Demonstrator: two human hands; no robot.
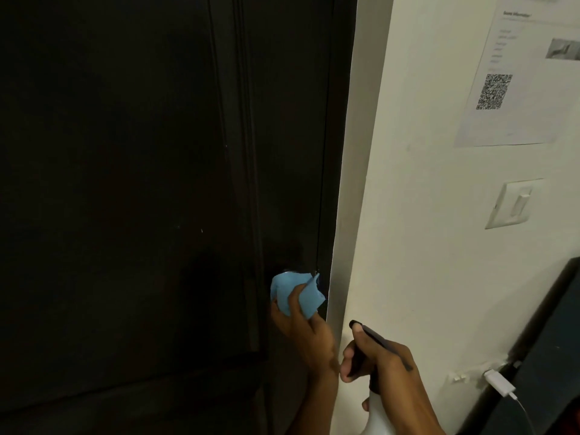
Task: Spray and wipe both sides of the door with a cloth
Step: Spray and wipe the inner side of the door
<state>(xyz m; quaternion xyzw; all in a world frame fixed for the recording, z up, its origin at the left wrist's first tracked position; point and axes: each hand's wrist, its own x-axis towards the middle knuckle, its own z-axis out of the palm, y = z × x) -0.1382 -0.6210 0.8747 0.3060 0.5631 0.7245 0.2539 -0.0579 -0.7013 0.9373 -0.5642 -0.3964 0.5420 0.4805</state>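
Observation:
A dark, panelled door (125, 183) fills the left half of the head view and stands shut against its frame. My left hand (304, 331) presses a crumpled blue cloth (292, 293) against the door near its right edge, where the handle seems to be; the handle itself is hidden by the cloth. My right hand (386, 368) grips a white spray bottle (376, 416) with a black trigger head, held low beside the door frame, its nozzle pointing up and left.
A cream wall (423, 215) runs right of the door frame. On it hang a paper sheet with a QR code (494, 91) and a light switch (511, 204). A dark object (549, 340) and a white charger plug (499, 383) sit at lower right.

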